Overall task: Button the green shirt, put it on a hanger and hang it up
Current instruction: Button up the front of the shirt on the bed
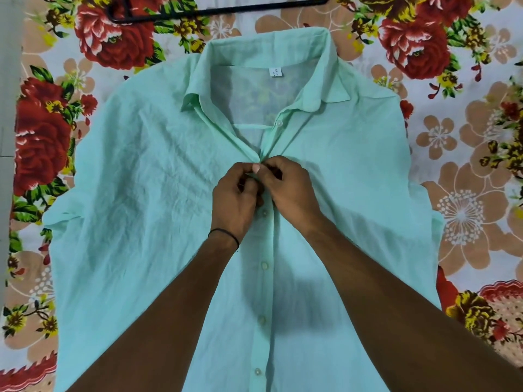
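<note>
Fingertips of left hand [236,199] and right hand [288,190] pinch the placket together at frame centre. Green shirt [141,193] lies flat, collar up-frame, on floral sheet [467,179]; lower buttons closed, top button [279,123] open. Black hanger [215,11] along top edge.

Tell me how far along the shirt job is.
Done: four lower buttons on the green shirt look fastened. In hand: left hand and right hand pinch the placket. Left: top button, then the black hanger lying above the collar.
</note>
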